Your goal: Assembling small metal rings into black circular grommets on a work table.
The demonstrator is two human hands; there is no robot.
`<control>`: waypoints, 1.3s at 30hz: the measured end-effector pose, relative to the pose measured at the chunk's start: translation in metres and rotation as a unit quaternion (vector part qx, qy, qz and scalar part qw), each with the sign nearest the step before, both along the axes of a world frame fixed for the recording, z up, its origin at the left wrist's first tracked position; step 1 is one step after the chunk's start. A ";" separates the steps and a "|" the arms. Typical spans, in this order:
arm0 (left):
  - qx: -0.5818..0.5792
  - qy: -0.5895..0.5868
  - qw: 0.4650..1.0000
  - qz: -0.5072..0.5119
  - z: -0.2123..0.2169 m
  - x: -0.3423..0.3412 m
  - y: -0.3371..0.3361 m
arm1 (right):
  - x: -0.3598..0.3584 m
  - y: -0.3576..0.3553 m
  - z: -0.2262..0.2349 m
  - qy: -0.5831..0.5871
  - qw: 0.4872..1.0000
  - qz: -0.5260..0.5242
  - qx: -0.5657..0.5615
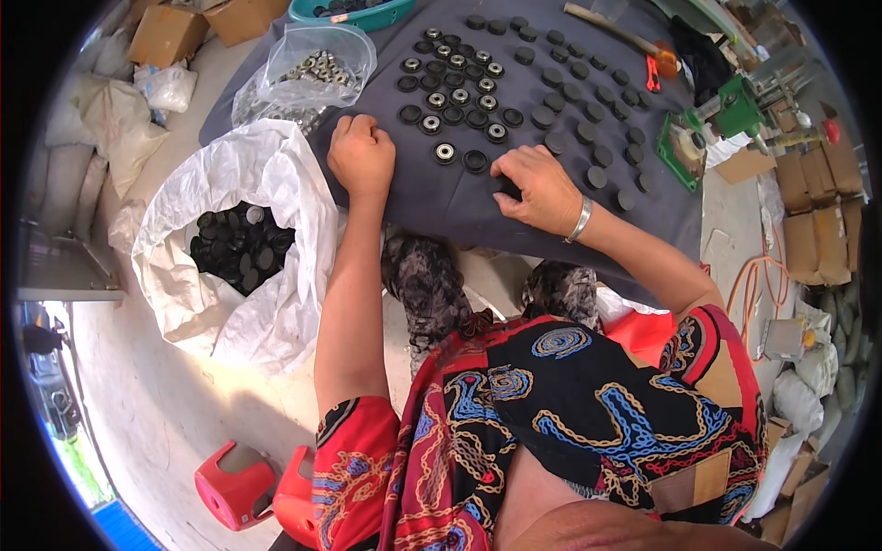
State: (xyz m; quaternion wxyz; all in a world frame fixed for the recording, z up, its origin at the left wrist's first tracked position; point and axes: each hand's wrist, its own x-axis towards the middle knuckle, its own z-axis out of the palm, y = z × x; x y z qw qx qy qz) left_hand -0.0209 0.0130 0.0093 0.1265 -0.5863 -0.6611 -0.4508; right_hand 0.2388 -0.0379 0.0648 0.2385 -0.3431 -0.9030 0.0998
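Note:
My left hand (361, 154) is closed in a fist at the near left of the cloth-covered table; whatever its fingers hold is hidden. My right hand (540, 191), wearing a silver bracelet (581, 219), curls at the table's near side around a black disc (507, 187), mostly covered by the fingers. Just beyond the hands lie black ring-shaped cups, some bare like the near cup (475, 162), others with a metal bearing (445, 152) seated inside. Solid black discs (585, 133) are spread in loose rows to their right.
A white sack (165, 266) of black discs stands left of the table. Clear plastic bags of bearings (317, 69) and a teal basin (390, 13) sit on its left side. A hammer (602, 26), red-handled tool (652, 73) and green hand press (682, 151) are at right.

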 end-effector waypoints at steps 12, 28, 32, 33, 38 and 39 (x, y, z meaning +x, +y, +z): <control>-0.008 -0.005 1.000 0.000 0.000 -0.001 0.001 | 0.000 0.014 0.009 -0.087 0.994 -0.009 -0.059; -0.013 -0.020 1.000 -0.005 0.001 0.000 -0.001 | -0.009 0.077 0.019 -0.198 0.977 -0.072 -0.028; -0.004 -0.021 1.000 -0.007 0.002 0.001 -0.001 | -0.013 0.080 0.024 -0.220 0.972 -0.073 -0.030; -0.005 -0.020 1.000 -0.008 0.002 0.002 -0.002 | -0.011 0.077 0.024 -0.220 0.972 -0.074 -0.029; -0.008 -0.015 1.000 -0.003 0.001 0.001 -0.001 | 0.004 0.048 0.021 -0.236 0.970 -0.056 -0.009; -0.008 -0.013 1.000 -0.001 0.001 -0.001 -0.001 | 0.004 0.043 0.023 -0.236 0.970 -0.057 -0.009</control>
